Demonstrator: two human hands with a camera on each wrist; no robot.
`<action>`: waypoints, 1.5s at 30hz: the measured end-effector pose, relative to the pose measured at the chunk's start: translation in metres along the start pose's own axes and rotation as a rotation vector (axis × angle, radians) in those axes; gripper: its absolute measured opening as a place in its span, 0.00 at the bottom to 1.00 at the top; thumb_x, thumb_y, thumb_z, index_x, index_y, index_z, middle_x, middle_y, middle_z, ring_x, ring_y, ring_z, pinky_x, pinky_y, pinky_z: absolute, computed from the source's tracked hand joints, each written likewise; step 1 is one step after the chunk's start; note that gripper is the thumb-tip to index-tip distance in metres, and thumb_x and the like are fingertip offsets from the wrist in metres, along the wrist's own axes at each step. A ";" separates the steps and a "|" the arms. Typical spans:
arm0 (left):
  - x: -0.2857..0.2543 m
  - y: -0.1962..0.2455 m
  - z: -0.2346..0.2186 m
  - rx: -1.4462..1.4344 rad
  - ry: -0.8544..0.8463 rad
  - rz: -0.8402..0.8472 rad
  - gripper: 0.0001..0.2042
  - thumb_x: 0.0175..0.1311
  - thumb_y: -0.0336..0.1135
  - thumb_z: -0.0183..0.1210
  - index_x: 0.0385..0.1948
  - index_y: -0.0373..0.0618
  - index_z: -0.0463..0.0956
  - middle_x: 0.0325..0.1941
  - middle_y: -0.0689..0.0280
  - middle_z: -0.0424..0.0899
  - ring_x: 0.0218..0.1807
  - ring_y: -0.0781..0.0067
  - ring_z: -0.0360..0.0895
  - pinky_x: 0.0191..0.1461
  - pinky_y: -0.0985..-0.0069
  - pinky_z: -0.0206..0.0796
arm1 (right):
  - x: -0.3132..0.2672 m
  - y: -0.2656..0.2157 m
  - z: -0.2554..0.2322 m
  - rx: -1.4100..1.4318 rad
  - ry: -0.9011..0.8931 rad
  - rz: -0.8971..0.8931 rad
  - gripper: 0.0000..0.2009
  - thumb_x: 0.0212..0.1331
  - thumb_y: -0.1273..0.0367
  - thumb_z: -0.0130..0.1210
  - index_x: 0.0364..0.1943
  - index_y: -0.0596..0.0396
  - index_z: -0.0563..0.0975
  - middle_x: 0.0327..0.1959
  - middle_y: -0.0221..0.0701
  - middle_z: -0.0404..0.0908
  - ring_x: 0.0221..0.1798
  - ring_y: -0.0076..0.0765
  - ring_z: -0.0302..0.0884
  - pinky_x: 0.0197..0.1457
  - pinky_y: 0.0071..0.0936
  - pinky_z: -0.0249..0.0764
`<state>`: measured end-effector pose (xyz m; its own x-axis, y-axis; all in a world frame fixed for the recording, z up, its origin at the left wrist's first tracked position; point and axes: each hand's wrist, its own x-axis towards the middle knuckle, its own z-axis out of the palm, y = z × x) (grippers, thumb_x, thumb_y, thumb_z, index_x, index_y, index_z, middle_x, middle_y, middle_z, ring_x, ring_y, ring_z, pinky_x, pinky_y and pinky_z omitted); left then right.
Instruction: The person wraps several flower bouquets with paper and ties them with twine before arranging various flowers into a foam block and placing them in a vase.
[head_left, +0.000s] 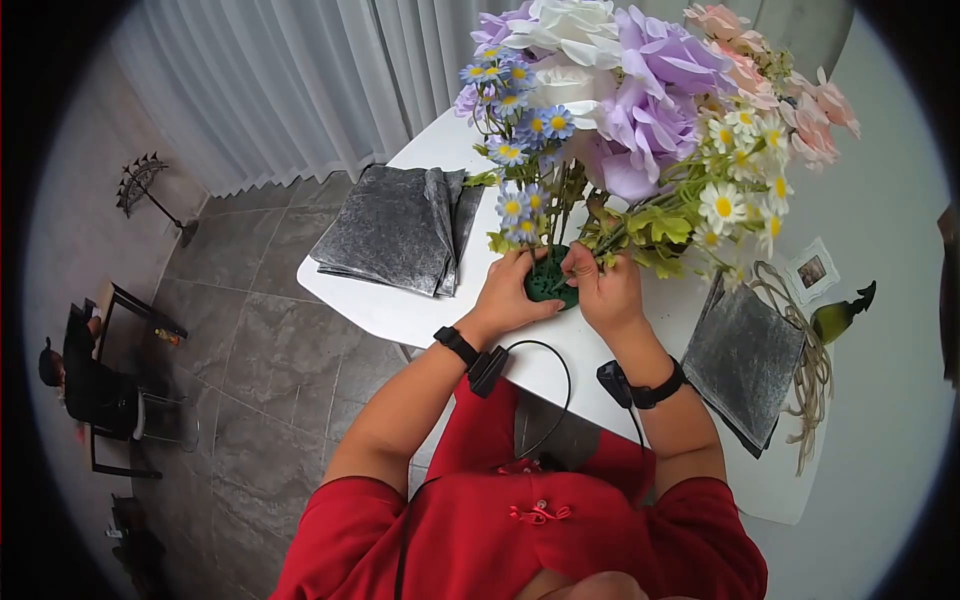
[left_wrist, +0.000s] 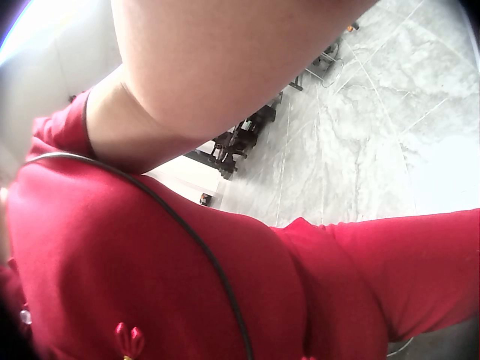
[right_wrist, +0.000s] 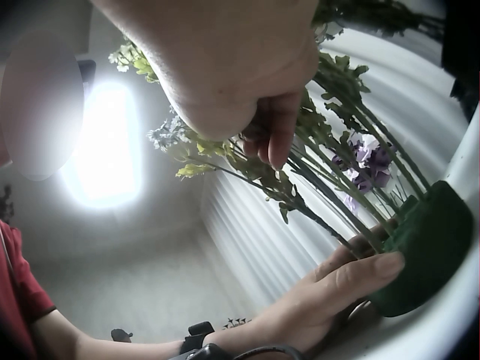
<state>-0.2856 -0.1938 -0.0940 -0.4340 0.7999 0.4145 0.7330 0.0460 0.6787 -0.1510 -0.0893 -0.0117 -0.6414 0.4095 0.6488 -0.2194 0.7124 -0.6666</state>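
A dark green floral foam block [head_left: 541, 284] sits on the white table with several artificial flower stems standing in it. My left hand [head_left: 507, 297] grips the block from its left side, thumb along the near edge. In the right wrist view the left thumb [right_wrist: 360, 277] lies against the foam [right_wrist: 435, 251] near the stem bases. Just above the block, my right hand [head_left: 612, 295] pinches a flower stem between thumb and curled fingers. Over both hands spread purple roses [head_left: 650, 120], white roses [head_left: 570, 85], blue daisies [head_left: 530, 125] and white daisies [head_left: 722, 205]. The left wrist view shows neither hand.
Folded dark grey sheets [head_left: 385, 225] lie at the table's left, and more grey sheets [head_left: 745, 350] at the right beside a bundle of cord [head_left: 808, 375]. A small white picture frame [head_left: 812, 270] stands beyond. A seated person [head_left: 95, 385] is far left.
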 end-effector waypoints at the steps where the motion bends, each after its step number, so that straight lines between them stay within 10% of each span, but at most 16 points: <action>1: 0.000 -0.001 0.001 -0.012 0.032 0.037 0.40 0.36 0.50 0.71 0.56 0.39 0.70 0.46 0.51 0.75 0.50 0.49 0.72 0.55 0.62 0.62 | -0.001 0.002 0.001 -0.001 0.001 0.001 0.11 0.68 0.67 0.50 0.39 0.64 0.73 0.24 0.31 0.78 0.25 0.25 0.77 0.28 0.22 0.77; 15: 0.003 0.004 0.001 -0.040 0.033 0.046 0.36 0.35 0.48 0.72 0.50 0.41 0.73 0.46 0.55 0.73 0.48 0.51 0.73 0.53 0.63 0.65 | 0.008 -0.001 -0.004 -0.074 -0.101 0.197 0.13 0.64 0.63 0.54 0.38 0.61 0.80 0.29 0.36 0.84 0.29 0.36 0.84 0.33 0.28 0.77; 17: 0.003 0.004 0.002 -0.056 0.053 0.085 0.35 0.38 0.50 0.72 0.50 0.40 0.73 0.46 0.55 0.73 0.47 0.51 0.74 0.51 0.62 0.66 | 0.017 -0.022 -0.030 -0.313 -0.464 0.280 0.16 0.62 0.61 0.56 0.48 0.57 0.78 0.38 0.36 0.83 0.41 0.39 0.82 0.44 0.31 0.76; 18: 0.002 -0.009 0.009 -0.004 0.096 0.133 0.34 0.42 0.51 0.71 0.51 0.40 0.73 0.46 0.55 0.74 0.47 0.51 0.74 0.51 0.62 0.67 | 0.015 -0.034 -0.041 -0.189 -0.169 -0.041 0.15 0.58 0.62 0.59 0.47 0.51 0.79 0.41 0.43 0.81 0.44 0.52 0.78 0.46 0.41 0.73; 19: 0.003 -0.003 0.005 -0.020 0.049 0.026 0.33 0.45 0.50 0.70 0.52 0.39 0.72 0.46 0.54 0.75 0.49 0.52 0.75 0.52 0.63 0.67 | 0.014 -0.046 -0.059 -0.035 -0.257 0.182 0.15 0.57 0.65 0.59 0.48 0.51 0.79 0.47 0.38 0.81 0.49 0.45 0.77 0.52 0.38 0.71; 21: 0.001 -0.013 0.012 -0.167 -0.036 -0.096 0.32 0.47 0.48 0.70 0.52 0.37 0.72 0.47 0.54 0.75 0.49 0.52 0.75 0.52 0.64 0.68 | 0.015 -0.040 -0.099 -0.167 -0.235 -0.098 0.16 0.56 0.67 0.60 0.49 0.55 0.77 0.43 0.35 0.83 0.42 0.38 0.80 0.46 0.34 0.74; 23: 0.001 -0.002 0.007 -0.104 0.023 -0.036 0.32 0.46 0.47 0.70 0.51 0.37 0.72 0.47 0.54 0.75 0.49 0.53 0.75 0.52 0.65 0.68 | 0.028 -0.052 -0.138 -0.019 -0.252 0.511 0.14 0.57 0.67 0.59 0.44 0.59 0.78 0.34 0.32 0.83 0.34 0.29 0.80 0.37 0.28 0.76; 30: 0.000 0.006 0.004 -0.058 0.084 0.052 0.31 0.45 0.44 0.71 0.50 0.37 0.72 0.46 0.54 0.75 0.49 0.52 0.75 0.52 0.65 0.68 | 0.069 0.050 -0.182 0.044 0.640 0.472 0.10 0.59 0.65 0.56 0.38 0.57 0.78 0.28 0.29 0.81 0.32 0.26 0.79 0.33 0.26 0.74; 33: 0.002 0.010 0.002 -0.037 0.072 0.033 0.31 0.45 0.44 0.70 0.51 0.38 0.72 0.47 0.54 0.75 0.49 0.52 0.75 0.52 0.64 0.68 | 0.094 0.079 -0.180 -0.379 0.706 0.138 0.16 0.56 0.62 0.59 0.41 0.60 0.78 0.32 0.35 0.82 0.37 0.37 0.81 0.42 0.32 0.75; 45: 0.001 0.002 0.003 -0.108 0.031 -0.004 0.28 0.45 0.40 0.66 0.51 0.39 0.72 0.52 0.52 0.74 0.52 0.49 0.73 0.56 0.62 0.66 | 0.127 0.068 -0.200 -0.498 0.547 0.327 0.16 0.52 0.61 0.58 0.40 0.58 0.80 0.37 0.44 0.83 0.43 0.50 0.80 0.48 0.37 0.72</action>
<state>-0.2832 -0.1909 -0.0936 -0.4540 0.7808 0.4291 0.6715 -0.0167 0.7409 -0.1004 0.1248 0.0987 -0.1376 0.7703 0.6226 0.3527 0.6255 -0.6960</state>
